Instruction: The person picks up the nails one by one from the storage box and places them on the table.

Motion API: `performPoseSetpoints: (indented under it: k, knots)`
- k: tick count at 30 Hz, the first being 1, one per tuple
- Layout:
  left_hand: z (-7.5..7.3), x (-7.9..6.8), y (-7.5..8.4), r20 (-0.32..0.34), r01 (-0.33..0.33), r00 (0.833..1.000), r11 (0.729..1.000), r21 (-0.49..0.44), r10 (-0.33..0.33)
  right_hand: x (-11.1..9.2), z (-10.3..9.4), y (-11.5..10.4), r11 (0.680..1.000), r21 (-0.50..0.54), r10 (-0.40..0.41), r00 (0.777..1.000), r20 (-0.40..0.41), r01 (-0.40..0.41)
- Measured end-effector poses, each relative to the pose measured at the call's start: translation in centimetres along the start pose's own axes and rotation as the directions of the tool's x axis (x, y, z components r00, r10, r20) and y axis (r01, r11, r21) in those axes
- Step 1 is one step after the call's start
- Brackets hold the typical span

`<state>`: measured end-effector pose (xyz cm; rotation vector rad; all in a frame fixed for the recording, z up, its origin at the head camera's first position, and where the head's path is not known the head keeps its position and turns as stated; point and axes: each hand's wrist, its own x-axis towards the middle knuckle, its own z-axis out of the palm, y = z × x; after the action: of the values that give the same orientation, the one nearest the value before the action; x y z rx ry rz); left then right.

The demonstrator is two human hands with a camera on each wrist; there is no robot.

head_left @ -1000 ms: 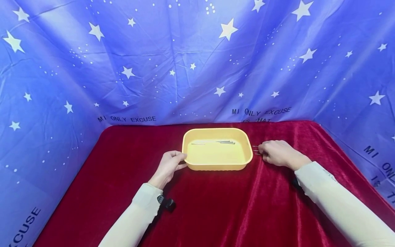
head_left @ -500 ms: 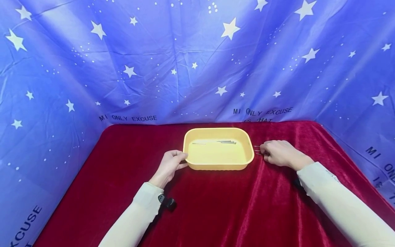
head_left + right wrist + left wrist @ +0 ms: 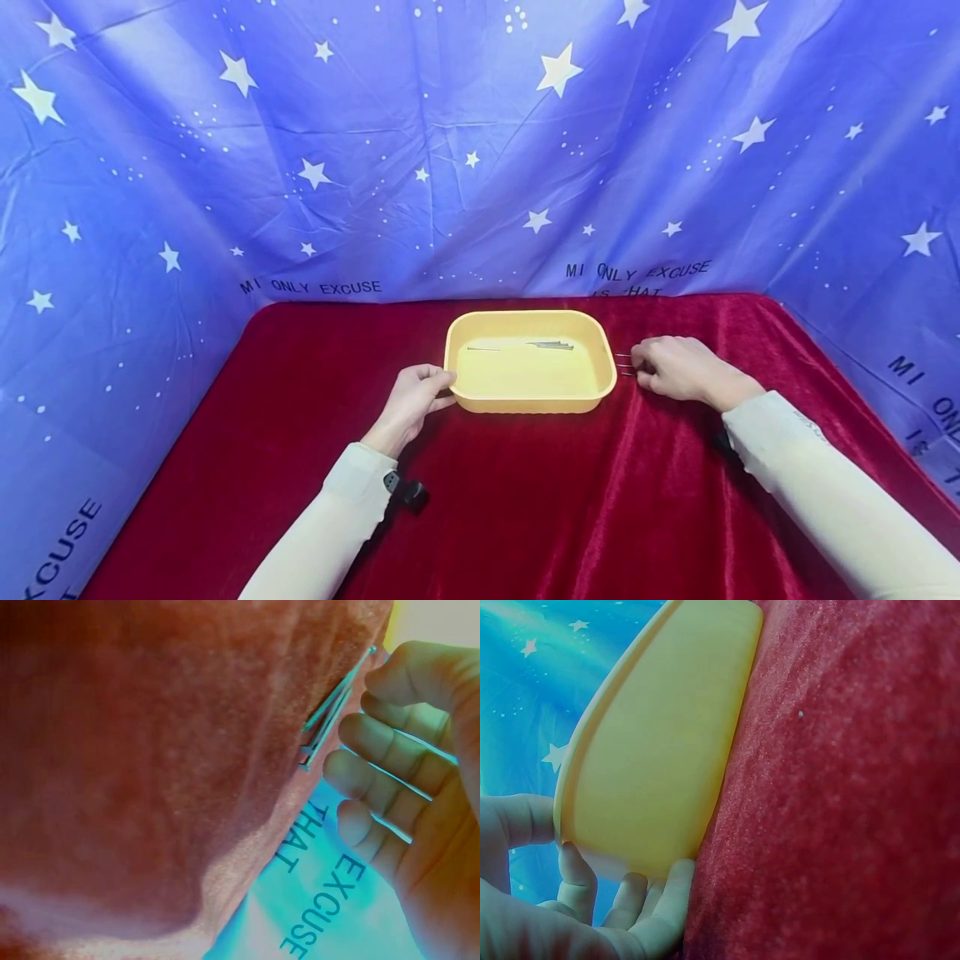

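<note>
A yellow rectangular tray (image 3: pixel 532 405) stands on the red cloth. My left hand (image 3: pixel 411 402) grips its left end; in the left wrist view the thumb (image 3: pixel 529 819) is at the rim, with fingers against the outer wall. Inside the tray, several nails (image 3: pixel 553 345) lie bunched toward the right and one nail (image 3: pixel 483 349) lies apart at the left. Past the tray's right end, my right hand (image 3: pixel 686 367) is low over a few loose nails (image 3: pixel 330 709) on the cloth. Its fingers are loosely bent, with no nail visibly held between thumb and fingers.
Red velvety cloth (image 3: pixel 510 508) covers the table. A blue curtain (image 3: pixel 420 108) with white stars and lettering hangs behind and along both sides. A black wrist device (image 3: pixel 408 492) is strapped under the left sleeve.
The head view has shifted slightly. My right hand has lifted a little from the loose nails, which stay in place beside the tray. My left hand keeps its hold on the tray.
</note>
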<state>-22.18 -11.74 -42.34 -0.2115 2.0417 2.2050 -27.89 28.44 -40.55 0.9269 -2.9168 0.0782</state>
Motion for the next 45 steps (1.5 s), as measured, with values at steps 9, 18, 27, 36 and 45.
performPoseSetpoints:
  k: [9,18,27,36,45]
  knots:
    - [0.0,0.0,0.1,0.007,-0.005,1.0,1.0,0.008,0.005,0.5,-0.9,-0.4,1.0,0.001,-0.013,1.0,-0.021,0.013]
    - [0.0,-0.2,0.1,-0.001,-0.005,1.0,1.0,-0.008,0.005,1.2,-1.6,-0.8,1.0,0.017,-0.02,0.999,-0.025,0.02]
    - [0.0,-0.2,0.1,0.009,-0.012,1.0,1.0,-0.004,0.012,2.2,-2.3,-1.3,0.999,0.024,-0.046,0.997,-0.055,0.047]
    - [0.0,-0.2,0.1,0.002,-0.011,1.0,1.0,-0.016,0.011,3.4,-3.1,-2.3,0.997,0.026,-0.073,0.994,-0.082,0.075]
    - [0.1,-0.2,0.1,0.003,-0.01,1.0,1.0,-0.014,0.01,4.3,-3.9,-3.0,0.995,0.016,-0.094,0.99,-0.107,0.096]
